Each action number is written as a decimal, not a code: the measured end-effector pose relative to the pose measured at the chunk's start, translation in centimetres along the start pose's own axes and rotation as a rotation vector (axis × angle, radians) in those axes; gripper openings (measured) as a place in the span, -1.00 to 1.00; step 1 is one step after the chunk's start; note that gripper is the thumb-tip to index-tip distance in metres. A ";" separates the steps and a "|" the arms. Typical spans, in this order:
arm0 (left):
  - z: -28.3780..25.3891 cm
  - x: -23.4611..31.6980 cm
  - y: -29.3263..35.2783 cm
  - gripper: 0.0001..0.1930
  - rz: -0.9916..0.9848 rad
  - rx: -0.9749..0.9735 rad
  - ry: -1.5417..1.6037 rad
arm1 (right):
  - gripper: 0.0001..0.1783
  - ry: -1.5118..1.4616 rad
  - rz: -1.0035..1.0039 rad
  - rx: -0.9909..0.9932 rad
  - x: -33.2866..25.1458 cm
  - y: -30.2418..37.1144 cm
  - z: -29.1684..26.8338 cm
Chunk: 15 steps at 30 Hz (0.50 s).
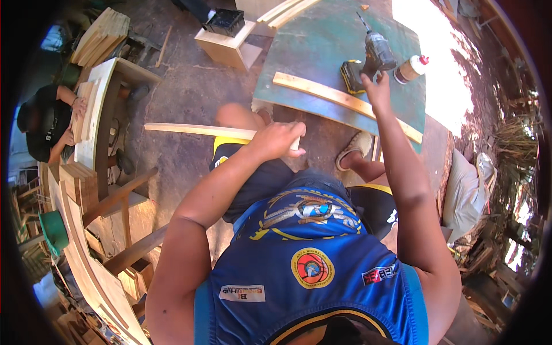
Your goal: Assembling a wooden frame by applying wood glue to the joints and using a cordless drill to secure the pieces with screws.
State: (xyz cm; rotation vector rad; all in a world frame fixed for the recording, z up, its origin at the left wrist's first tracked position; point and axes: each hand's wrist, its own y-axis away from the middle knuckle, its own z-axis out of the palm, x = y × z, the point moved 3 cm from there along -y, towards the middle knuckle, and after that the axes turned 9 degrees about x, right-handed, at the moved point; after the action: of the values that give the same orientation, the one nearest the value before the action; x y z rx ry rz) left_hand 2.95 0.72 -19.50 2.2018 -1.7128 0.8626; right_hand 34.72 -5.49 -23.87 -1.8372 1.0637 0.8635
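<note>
My left hand (278,140) is closed around one end of a narrow, pale wooden strip (195,130), which reaches out to the left above my knee. On the green tabletop (310,43), my right hand (376,91) has its fingers around the handle of a cordless drill (379,50). A long bit points from the drill toward the far side, and its black and yellow battery (351,77) is to the left of my hand. Whether the drill is lifted off the table I cannot tell. Beside it stands a bottle (410,69) with a red cap. Another wooden strip (328,94) lies along the table's near edge, partly behind my right forearm.
At the left, another person (49,123) handles wooden boards on a pale bench (92,132). A black crate (225,23) sits on a wooden box (221,49) at the far side. Stacked boards (102,37) and a green hat-like object (54,232) are at the left. A pale sack (467,190) lies right.
</note>
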 end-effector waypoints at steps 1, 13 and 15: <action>0.3 -0.3 0.2 -0.56 0.005 0.009 0.014 | -0.28 0.018 -0.108 -0.059 -1.0 2.8 -1.5; 0.7 -1.1 0.1 -0.39 -0.053 -0.007 0.177 | -0.46 -0.274 0.056 -1.032 -4.2 23.1 1.1; -0.7 -1.8 0.6 -0.37 -0.033 -0.069 0.118 | -0.47 -0.283 0.046 -0.977 -4.8 22.6 0.8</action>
State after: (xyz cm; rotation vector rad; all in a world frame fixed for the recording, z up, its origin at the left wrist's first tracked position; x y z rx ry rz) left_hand 1.86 2.32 -20.03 2.0853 -1.6230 0.8929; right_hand 12.31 -10.03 -27.12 -2.3342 0.5091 1.8237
